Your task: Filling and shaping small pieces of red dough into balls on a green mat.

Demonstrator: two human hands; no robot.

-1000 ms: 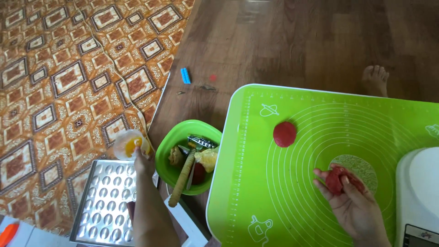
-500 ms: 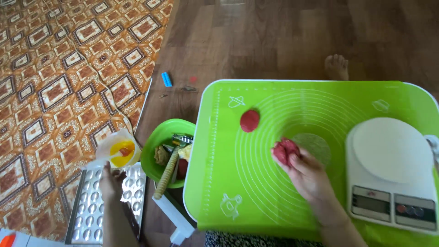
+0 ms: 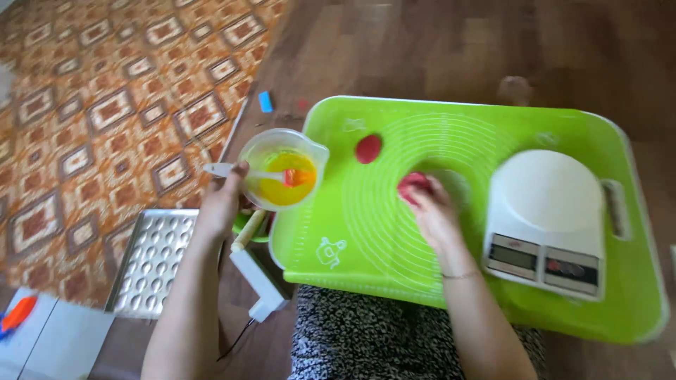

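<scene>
Clear plastic, with yellow liquid and a bit of red in it: that is the small jug we hold up in our left hand, fingers closed on its handle at the left edge of the green mat. Our right hand rests on the mat with its fingers curled over a lump of red dough; a second, flattened red disc lies just beyond it.

We judge the spill to be the main risk: the jug hangs in the air at the mat's edge, and a tilt of the wrist would send liquid onto the mat, the lap or the wooden floor. The white kitchen scale sits near our right forearm, so a careless elbow could nudge it.

No packages are in view. The mat carries pale printed rings and a small white teapot drawing at its near left corner. A dimpled metal tray lies on the floor to the left, beside the patterned rug.
</scene>
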